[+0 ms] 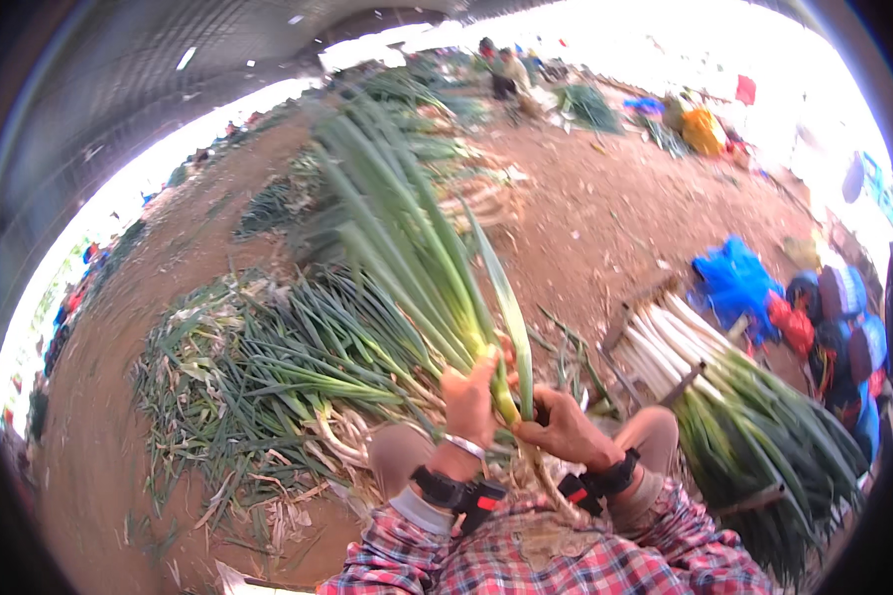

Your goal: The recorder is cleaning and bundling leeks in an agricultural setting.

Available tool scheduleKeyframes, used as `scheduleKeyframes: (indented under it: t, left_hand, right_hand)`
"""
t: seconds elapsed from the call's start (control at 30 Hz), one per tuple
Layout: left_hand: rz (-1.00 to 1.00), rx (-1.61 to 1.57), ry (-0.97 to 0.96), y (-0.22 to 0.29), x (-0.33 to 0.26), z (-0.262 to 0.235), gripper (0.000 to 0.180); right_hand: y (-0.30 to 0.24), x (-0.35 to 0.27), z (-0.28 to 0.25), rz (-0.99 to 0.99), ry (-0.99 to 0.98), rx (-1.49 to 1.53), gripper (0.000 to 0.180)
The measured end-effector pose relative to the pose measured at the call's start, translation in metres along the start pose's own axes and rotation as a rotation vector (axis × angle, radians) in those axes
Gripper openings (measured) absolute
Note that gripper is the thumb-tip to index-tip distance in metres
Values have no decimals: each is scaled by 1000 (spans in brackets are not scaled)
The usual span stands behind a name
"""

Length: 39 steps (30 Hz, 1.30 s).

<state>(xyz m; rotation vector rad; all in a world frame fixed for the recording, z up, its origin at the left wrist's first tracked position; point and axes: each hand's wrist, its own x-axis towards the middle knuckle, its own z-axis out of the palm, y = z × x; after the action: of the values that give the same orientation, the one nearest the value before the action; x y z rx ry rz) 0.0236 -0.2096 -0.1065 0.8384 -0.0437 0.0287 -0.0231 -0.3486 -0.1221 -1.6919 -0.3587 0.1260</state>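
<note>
Head view: two bare hands at work close above the lap, low and near the middle.
Held plant: long green onion [414,260], between the hands, its leaves fanning up and to the left, its pale lower end hanging toward the lap.
Left edge of the workspace: loose onion pile [298,347] on the ground, reaching up to the left hand's side, leaves and pale ends tangled.
Right edge: trimmed bundle [729,387] with white stalks together, lying slantwise beside the right knee; a blue plastic bag [736,278] and a red bag [791,325] sit past it.
Open room: brown soil [590,243] stretches forward and right of the held leaves, scattered with scraps; sideways room near the knees is narrower, between pile and bundle.
Left hand [469,402]: wrapped round the stem where the leaves gather, thumb upward, wrist above the left knee.
Right hand [569,429]: fingers pinched at the plant's lower stem, by an upright outer leaf; exact fingertip contact is hard to tell.
Forearms: plaid sleeves [407,540] rising from the lower edge and converging, dark straps at both wrists.
</note>
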Motion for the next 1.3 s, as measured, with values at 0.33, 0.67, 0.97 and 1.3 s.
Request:
scheduleKeyframes:
  t: [0.33,0.67,0.97,1.3]
  left_hand:
    - [181,34,98,110,90,-98,31]
    - [-66,-10,-62,54,31,-23,40]
    - [-65,78,-120,12,24,-28,17]
    - [55,507,-201,1,-16,-9,20]
  right_hand:
    - [64,-82,-66,292,-149,-804,28]
    - [15,-5,38,143,-186,455,29]
    - [14,-16,40,167,132,582,27]
    - [30,-15,21,-162,493,-164,22]
